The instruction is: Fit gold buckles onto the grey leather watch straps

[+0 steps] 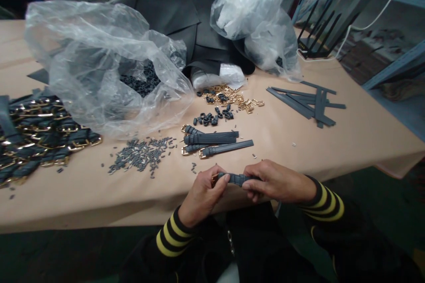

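Note:
Between my two hands, over the table's front edge, is a dark grey watch strap (236,179) with a gold buckle at its left end. My left hand (207,188) pinches the buckle end between thumb and fingers. Closed round the strap's right part is my right hand (270,181), which hides the rest of it. Just beyond lie several buckled straps (212,139) in a small stack. To their left spreads a heap of small grey pieces (141,154). Dark strap loops (209,118) and gold buckles (229,96) form small piles farther back.
A large pile of buckled straps (33,128) covers the table's left side. Behind stand a clear plastic bag (99,62) holding dark loops and another plastic bag (255,22). Flat grey strips (308,101) lie at right, near a black router (315,44) with a white cable.

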A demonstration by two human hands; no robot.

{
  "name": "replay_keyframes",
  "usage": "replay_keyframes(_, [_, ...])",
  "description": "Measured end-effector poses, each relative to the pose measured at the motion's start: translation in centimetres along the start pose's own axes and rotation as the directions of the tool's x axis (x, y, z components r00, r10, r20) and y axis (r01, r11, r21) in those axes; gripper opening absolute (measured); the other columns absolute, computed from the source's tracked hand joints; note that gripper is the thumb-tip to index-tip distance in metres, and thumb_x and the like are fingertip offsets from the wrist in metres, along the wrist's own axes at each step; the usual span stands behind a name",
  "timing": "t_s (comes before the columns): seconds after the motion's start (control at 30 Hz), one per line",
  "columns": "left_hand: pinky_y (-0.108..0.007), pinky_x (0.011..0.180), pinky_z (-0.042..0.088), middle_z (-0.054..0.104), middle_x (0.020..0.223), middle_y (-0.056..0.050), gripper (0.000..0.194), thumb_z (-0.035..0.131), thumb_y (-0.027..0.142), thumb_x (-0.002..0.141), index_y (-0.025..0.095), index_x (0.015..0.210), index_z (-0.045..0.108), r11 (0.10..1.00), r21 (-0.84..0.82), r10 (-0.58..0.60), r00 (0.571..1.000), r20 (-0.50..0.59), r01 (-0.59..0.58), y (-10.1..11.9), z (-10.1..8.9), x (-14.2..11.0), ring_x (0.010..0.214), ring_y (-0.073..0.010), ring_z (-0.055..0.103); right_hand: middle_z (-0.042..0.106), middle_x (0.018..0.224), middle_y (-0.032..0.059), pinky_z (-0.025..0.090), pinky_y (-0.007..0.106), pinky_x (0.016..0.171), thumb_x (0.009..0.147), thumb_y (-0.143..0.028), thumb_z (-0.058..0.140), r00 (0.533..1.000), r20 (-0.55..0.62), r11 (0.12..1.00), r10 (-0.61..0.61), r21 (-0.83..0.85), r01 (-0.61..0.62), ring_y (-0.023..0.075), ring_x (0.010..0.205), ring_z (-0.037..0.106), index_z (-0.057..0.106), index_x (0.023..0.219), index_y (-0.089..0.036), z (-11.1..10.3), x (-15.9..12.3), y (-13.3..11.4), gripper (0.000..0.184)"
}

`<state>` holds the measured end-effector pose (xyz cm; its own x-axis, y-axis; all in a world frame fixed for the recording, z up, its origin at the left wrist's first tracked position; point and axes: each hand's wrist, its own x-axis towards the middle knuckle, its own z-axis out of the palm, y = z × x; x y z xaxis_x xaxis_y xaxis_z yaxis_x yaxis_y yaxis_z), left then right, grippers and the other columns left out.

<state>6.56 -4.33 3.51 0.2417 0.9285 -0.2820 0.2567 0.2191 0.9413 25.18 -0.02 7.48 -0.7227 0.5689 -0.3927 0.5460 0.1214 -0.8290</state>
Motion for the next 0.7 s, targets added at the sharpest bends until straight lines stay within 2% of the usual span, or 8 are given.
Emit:
replay_keyframes(0.1, [-0.019, 0.042, 0.029, 0.043, 0.046, 0.006, 0.021, 0.049, 0.035, 0.081, 0.017, 0.07, 0.05, 0.999, 0.049, 0.003, 1.0, -0.012, -0.003, -0.1, 0.2, -0.1, 0.041, -0.0072, 0.037, 0.062, 0.056, 0.0007, 0.038, 0.019, 0.049, 0.081, -0.018, 0.048, 0.994, -0.105, 0.991, 0.023, -0.132, -0.037, 0.0101, 0.05, 0.058, 0.05, 0.064, -0.015, 0.8, 0.4, 0.1, 0.018])
replay_keyframes(0.2, [-0.019, 0.041, 0.029, 0.044, 0.045, 0.006, 0.02, 0.048, 0.034, 0.081, 0.017, 0.07, 0.051, 0.999, 0.03, 0.013, 1.0, -0.007, -0.013, -0.3, 0.3, -0.2, 0.039, -0.0072, 0.037, 0.06, 0.055, 0.0003, 0.036, 0.019, 0.049, 0.08, -0.019, 0.051, 0.987, -0.157, 0.973, -0.038, -0.233, 0.0, 0.0106, 0.052, 0.055, 0.049, 0.061, -0.016, 1.1, 0.6, 0.3, 0.019])
replay_keyframes(0.37, [-0.02, 0.042, 0.03, 0.045, 0.044, 0.006, 0.02, 0.049, 0.034, 0.08, 0.017, 0.07, 0.051, 0.999, 0.014, 0.032, 0.999, 0.016, -0.032, -0.5, -0.1, 0.1, 0.039, -0.0076, 0.039, 0.058, 0.057, -0.001, 0.038, 0.018, 0.05, 0.086, -0.017, 0.038, 0.999, 0.02, 0.999, -0.035, -0.01, 0.035, 0.008, 0.049, 0.053, 0.053, 0.071, -0.015, 0.8, 0.4, 0.3, 0.021])
replay_keyframes(0.57, [-0.02, 0.043, 0.032, 0.046, 0.047, 0.006, 0.021, 0.044, 0.035, 0.083, 0.018, 0.073, 0.048, 1.0, 0.004, 0.025, 0.996, 0.091, -0.026, -0.4, -0.3, -0.1, 0.039, -0.0074, 0.04, 0.051, 0.056, -0.0025, 0.033, 0.018, 0.051, 0.084, -0.018, 0.044, 0.99, -0.094, 0.992, -0.106, -0.084, 0.098, 0.0078, 0.052, 0.045, 0.049, 0.063, -0.015, 1.1, 0.7, 0.9, 0.022])
replay_keyframes(0.7, [-0.02, 0.046, 0.033, 0.046, 0.05, 0.005, 0.019, 0.043, 0.031, 0.083, 0.017, 0.072, 0.049, 0.989, 0.122, 0.076, 0.996, 0.035, -0.08, -0.2, 0.1, -0.2, 0.045, -0.0083, 0.041, 0.047, 0.053, -0.0039, 0.031, 0.018, 0.048, 0.084, -0.024, 0.046, 0.989, -0.106, 0.994, -0.107, -0.03, 0.104, 0.0071, 0.05, 0.042, 0.046, 0.062, -0.015, 1.5, 1.2, 1.8, 0.024])
